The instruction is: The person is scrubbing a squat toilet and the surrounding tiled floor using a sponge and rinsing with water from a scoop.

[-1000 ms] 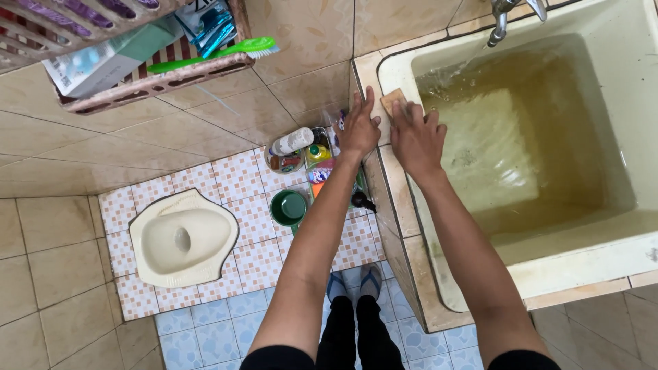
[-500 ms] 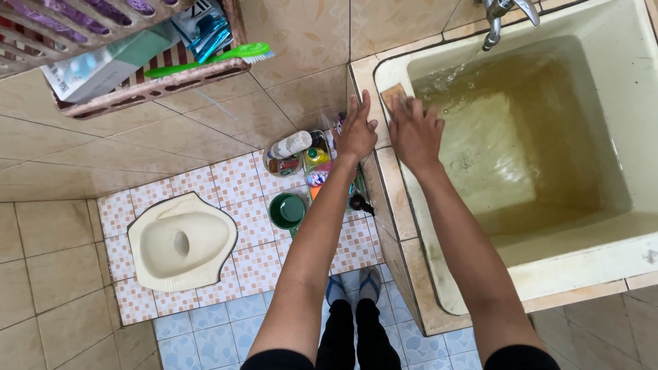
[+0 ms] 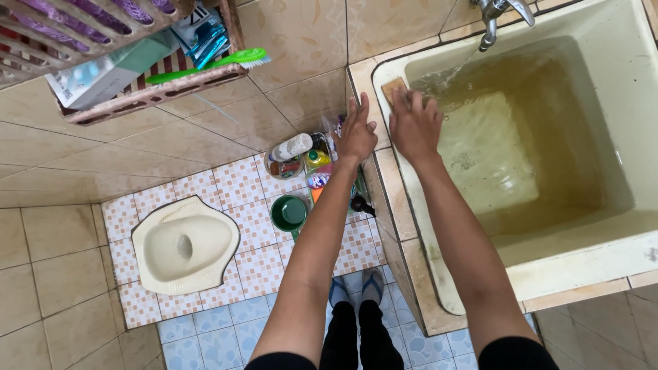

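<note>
Head view: left hand (image 3: 358, 133) lies flat, fingers spread, holding nothing, braced on the tiled rim (image 3: 384, 171). Right hand (image 3: 413, 127) presses a tan sponge (image 3: 395, 89) against the tub's (image 3: 582, 267) near-left inner corner. Judgement: keep the pressure even and stay clear of the tap stream (image 3: 456, 68).

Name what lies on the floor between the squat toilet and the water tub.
In the head view, a green dipper and a cluster of bottles stand on the floor tiles between the squat toilet and the tub.
</note>
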